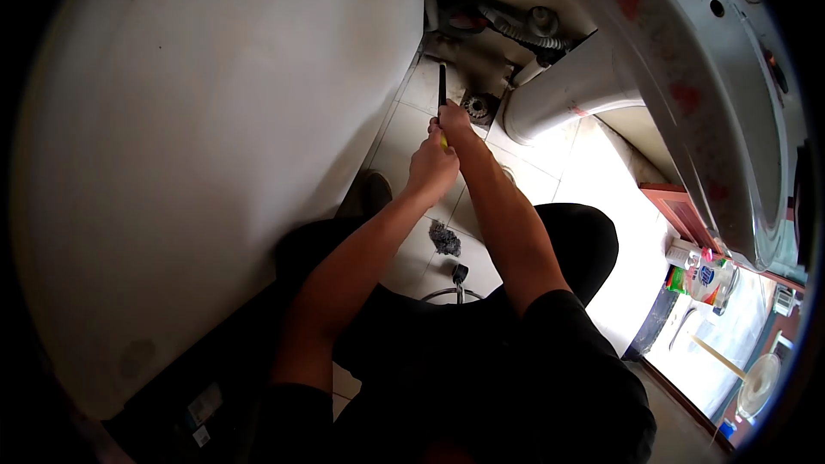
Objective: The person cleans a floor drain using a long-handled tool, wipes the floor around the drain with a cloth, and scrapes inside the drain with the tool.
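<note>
Both my hands are closed around one long, narrow black tool [443, 82] with a bit of yellow showing at its grip; its exact kind is not clear. My right hand [455, 118] is the farther one, wrapped round the black part. Behind it, my left hand [434, 163] grips the yellow end. The tool points away from me over the tiled floor. Just right of my right hand is a round, toothed-looking floor drain [475, 106] in a dark, dirty recess. Nearer to me, a dark grey clump of grime [444, 238] lies on the tiles.
A white panel [223, 103] walls off the left. To the right stand a white sink pedestal [571, 82] and the basin [687, 94] above it. A grey corrugated hose [524, 33] runs at the back. A black caster [460, 273] sits below me; bottles [709, 279] stand at right.
</note>
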`<state>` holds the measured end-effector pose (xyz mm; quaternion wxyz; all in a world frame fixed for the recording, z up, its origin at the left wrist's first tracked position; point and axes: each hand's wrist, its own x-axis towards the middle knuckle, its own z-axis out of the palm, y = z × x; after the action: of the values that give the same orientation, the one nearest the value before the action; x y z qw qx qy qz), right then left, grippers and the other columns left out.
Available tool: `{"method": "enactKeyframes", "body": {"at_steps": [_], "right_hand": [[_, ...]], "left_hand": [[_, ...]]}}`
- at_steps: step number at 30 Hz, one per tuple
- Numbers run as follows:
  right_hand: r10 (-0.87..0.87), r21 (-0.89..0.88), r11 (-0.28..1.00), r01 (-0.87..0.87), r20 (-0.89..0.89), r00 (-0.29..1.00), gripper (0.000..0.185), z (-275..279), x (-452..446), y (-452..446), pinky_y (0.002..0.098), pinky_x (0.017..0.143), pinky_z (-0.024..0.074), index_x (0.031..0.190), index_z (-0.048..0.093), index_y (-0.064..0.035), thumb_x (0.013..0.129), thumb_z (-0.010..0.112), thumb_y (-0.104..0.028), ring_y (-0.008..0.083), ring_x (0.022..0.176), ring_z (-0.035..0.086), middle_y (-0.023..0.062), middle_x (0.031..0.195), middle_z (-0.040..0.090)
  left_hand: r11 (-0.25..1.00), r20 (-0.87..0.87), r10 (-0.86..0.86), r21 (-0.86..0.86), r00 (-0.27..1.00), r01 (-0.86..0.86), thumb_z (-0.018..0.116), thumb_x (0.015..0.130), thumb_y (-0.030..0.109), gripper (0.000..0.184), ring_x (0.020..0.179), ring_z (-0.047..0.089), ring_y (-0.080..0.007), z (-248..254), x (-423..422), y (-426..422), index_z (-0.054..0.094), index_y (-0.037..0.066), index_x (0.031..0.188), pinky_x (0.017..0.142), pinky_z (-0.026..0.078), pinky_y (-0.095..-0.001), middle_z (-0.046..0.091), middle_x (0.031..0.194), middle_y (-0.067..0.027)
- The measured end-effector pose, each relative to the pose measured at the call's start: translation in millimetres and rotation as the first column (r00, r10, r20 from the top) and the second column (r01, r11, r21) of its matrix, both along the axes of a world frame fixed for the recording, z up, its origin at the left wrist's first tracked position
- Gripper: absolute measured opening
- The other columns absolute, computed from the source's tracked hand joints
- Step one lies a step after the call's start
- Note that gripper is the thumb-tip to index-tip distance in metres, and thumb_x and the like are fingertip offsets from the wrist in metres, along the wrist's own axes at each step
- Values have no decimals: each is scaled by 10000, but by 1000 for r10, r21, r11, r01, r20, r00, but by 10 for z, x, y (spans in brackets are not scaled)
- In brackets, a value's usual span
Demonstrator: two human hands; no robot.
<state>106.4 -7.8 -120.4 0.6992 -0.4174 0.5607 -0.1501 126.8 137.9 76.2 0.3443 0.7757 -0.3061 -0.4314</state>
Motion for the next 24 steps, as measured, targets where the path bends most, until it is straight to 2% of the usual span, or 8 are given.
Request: {"method": "enactKeyframes", "body": {"at_steps": [2, 5, 7, 13, 15, 18, 21, 24], "right_hand": [[-2, -68, 998, -2, -66, 998, 444, 337, 28, -16, 390, 449, 479, 1327, 477, -75, 895, 375, -63, 235, 508, 582, 122, 685, 582], [-35, -118, 993, 15, -173, 984, 463, 814, 6, 71, 412, 568, 516, 1369, 441, -75, 916, 356, -107, 260, 633, 627, 126, 755, 616], [-6, -67, 998, -2, -125, 992, 483, 813, 48, -9, 413, 592, 520, 1398, 413, -86, 919, 357, -112, 258, 663, 636, 136, 783, 627], [235, -342, 827, -446, -511, 827, 547, 257, 113, -168, 358, 675, 545, 1458, 316, -54, 915, 353, -110, 245, 758, 680, 180, 982, 674], [31, -95, 994, -57, -260, 965, 546, 506, 208, -206, 341, 633, 540, 1455, 325, -51, 915, 379, -110, 218, 717, 675, 178, 967, 672], [25, -47, 998, -34, -185, 982, 551, 488, 174, -253, 358, 581, 516, 1464, 313, -85, 915, 364, -91, 222, 663, 644, 159, 896, 646], [-11, 19, 1000, 12, -42, 999, 567, 429, 200, -247, 384, 502, 479, 1477, 296, -135, 916, 341, -64, 228, 582, 597, 132, 789, 606], [-119, 142, 984, 113, 38, 992, 565, 599, 217, -149, 385, 461, 456, 1474, 302, -156, 919, 332, -60, 231, 538, 569, 117, 719, 566]], "left_hand": [[982, -266, 54, 187, 963, -4, 406, 921, 154, 578, 408, 425, -139, 336, 13, -2, 294, 246, 1480, 344, 337, -331, 440, 607, -42], [981, -394, 138, 179, 909, -72, 400, 927, 162, 584, 403, 347, -110, 206, 31, -105, 274, 289, 1483, 346, 281, -296, 399, 596, -18], [978, -437, 172, 185, 883, -99, 399, 927, 161, 570, 407, 315, -99, 222, 106, -170, 288, 290, 1471, 354, 260, -279, 383, 596, -8], [950, -559, 281, 277, 780, -144, 401, 927, 163, 511, 414, 273, -80, 242, 109, -225, 350, 317, 1412, 370, 219, -260, 374, 602, 2], [956, -579, 282, 241, 765, -169, 403, 929, 168, 500, 414, 273, -80, 275, 181, -298, 356, 324, 1401, 369, 220, -261, 378, 606, 1], [942, -585, 269, 326, 765, -82, 324, 934, 190, 575, 437, 326, -110, 358, 173, -281, 223, 388, 1464, 387, 272, -283, 398, 623, -10], [949, -569, 254, 302, 782, -89, 314, 946, 203, 532, 434, 321, -108, 231, 163, -273, 260, 402, 1436, 385, 262, -279, 396, 622, -7], [926, -575, 354, 324, 738, -192, 410, 940, 185, 383, 423, 277, -76, 262, 177, -301, 412, 306, 1303, 373, 202, -258, 405, 633, -15]]}}
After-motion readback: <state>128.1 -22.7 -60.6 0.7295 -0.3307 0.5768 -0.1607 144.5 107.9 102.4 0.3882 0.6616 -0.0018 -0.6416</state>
